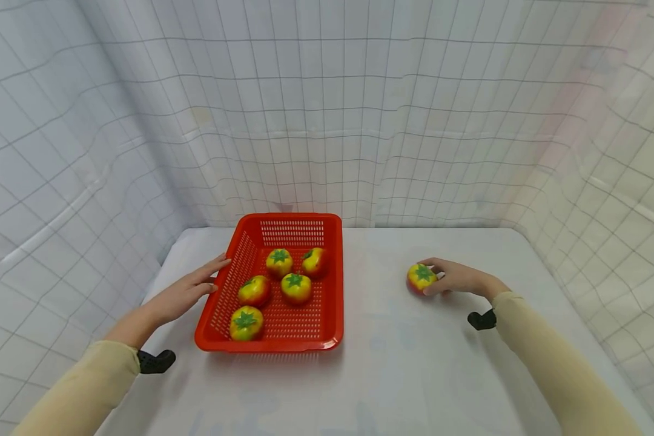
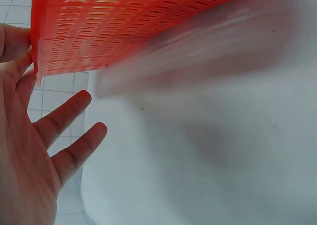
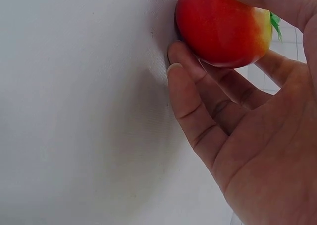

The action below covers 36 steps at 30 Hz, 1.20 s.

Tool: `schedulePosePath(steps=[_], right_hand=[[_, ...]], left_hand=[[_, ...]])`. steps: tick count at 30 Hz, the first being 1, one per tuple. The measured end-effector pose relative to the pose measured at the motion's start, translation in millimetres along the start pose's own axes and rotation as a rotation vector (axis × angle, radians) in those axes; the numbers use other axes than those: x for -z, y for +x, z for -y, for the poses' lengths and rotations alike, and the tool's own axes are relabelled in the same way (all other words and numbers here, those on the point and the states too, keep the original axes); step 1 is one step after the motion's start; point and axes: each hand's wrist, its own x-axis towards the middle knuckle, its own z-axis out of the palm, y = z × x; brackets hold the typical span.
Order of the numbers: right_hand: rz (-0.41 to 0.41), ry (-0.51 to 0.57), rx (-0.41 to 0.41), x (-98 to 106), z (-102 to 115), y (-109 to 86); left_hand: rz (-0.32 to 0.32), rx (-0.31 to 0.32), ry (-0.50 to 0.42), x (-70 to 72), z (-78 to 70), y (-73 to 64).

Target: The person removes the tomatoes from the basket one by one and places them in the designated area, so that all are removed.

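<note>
My right hand (image 1: 458, 278) holds a red and yellow tomato (image 1: 422, 278) with a green leafy top, on the right part of the table. In the right wrist view the thumb lies over this tomato (image 3: 223, 29) and the curled fingers lie along its other side, close to the white surface. My left hand (image 1: 182, 295) touches the left rim of a red plastic basket (image 1: 335, 303), its fingers mostly straight and spread. Several similar tomatoes (image 1: 296, 289) lie inside the basket, some upright and some tipped on their sides.
A white-covered table (image 1: 392, 375) bears the basket left of centre. White curtains with a grid pattern (image 1: 316, 121) stand around the back and both sides. Black wrist devices (image 1: 157, 362) hang below both forearms.
</note>
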Motion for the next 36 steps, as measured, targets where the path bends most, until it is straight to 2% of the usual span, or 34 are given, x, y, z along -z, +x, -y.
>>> schedulePosePath(steps=[6,9,13,18,22,36], right_hand=[[0.006,0.027,0.003,0,-1,-1.7],[0.008,0.028,0.006,0,-1,-1.9],[0.011,0.033,0.008,-1,-1,-1.7],[0.014,0.044,0.008,-1,-3,-0.7],[0.013,0.054,0.004,0,-5,-0.2],[0.014,0.067,0.015,-1,-4,-1.8]], left_hand=[[-0.017,-0.016,0.034,-3.7,3.6,-0.6],[-0.018,0.001,0.003,-3.3,3.7,-1.4],[0.005,0.08,-0.104,1.3,-0.2,-2.0],[0.08,0.236,-0.219,12.3,-10.3,-4.4],[0.119,0.296,-0.283,17.8,-17.8,-5.2],[0.149,0.326,-0.362,21.5,-21.6,-4.1]])
